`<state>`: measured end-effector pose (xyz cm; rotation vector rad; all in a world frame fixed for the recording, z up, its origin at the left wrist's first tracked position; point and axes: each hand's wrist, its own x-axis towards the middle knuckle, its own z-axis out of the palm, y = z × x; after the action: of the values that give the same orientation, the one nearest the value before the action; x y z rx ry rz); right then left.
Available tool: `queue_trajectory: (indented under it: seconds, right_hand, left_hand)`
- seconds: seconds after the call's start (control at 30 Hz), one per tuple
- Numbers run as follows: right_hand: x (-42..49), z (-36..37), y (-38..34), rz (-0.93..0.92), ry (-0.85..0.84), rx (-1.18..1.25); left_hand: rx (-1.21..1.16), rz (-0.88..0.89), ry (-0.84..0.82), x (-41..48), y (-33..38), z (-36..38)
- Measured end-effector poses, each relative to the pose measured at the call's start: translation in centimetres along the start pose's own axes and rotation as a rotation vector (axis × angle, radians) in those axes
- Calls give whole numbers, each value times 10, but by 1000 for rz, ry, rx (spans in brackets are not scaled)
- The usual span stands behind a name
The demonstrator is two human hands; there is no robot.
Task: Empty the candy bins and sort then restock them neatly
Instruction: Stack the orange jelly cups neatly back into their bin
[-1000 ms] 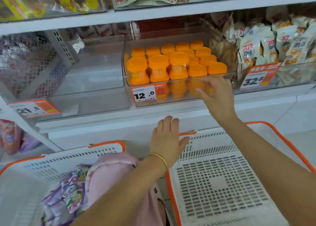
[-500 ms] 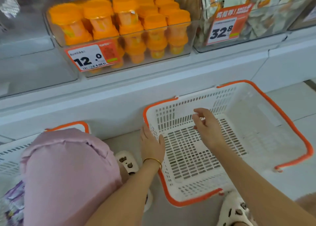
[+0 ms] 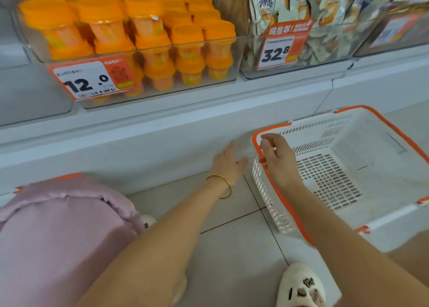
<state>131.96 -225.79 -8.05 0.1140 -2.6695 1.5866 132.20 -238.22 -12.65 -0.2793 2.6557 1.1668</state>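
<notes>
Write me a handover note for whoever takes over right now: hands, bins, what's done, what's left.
Left hand: open, by the shelf base, holding nothing.
Right hand: fingers curled over the white basket's orange rim; grip unclear.
Orange-lidded jars: stacked in their clear bin, tagged 12.0.
Done: basket on the floor below, nothing in it.
Left: empty the jars into the basket, sort, restock.

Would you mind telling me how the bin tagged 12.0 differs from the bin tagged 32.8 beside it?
The 12.0 bin holds orange-lidded jars standing upright in stacked rows; the 32.8 bin holds pale printed packets, packed loosely. The 12.0 bin's price tag is a plain rectangle; the 32.8 bin's price tag carries an extra orange banner on top. Both are clear plastic, stocked, side by side on one shelf.
</notes>
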Motion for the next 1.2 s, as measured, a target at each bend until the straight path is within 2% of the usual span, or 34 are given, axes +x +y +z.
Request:
queue_trajectory:
  seconds: [0.17,0.33,0.5,0.7,0.83,1.0,1.2]
  right_hand:
    - [7,19,-66,-136,-169,-71]
    - [2,47,-148,-171,-333,8]
    - [-14,66,-181,-315,-278,275]
    - [-5,78,-188,-355,-260,367]
    - [2,88,-190,-330,-328,356]
    - [-5,108,-187,-313,-567,188]
    - [-15,127,-186,-395,-786,-58]
  left_hand:
    - [-59,-34,85,-38,-21,-67]
    - [-183,-123,266,-82,-19,-124]
    - [-315,-227,523,-105,-1,-159]
    - [-302,-335,663,-104,12,-182]
    - [-333,-396,678,-116,-19,-190]
    - [-234,-508,671,-136,-63,-199]
    - [-14,-714,495,-155,-142,-189]
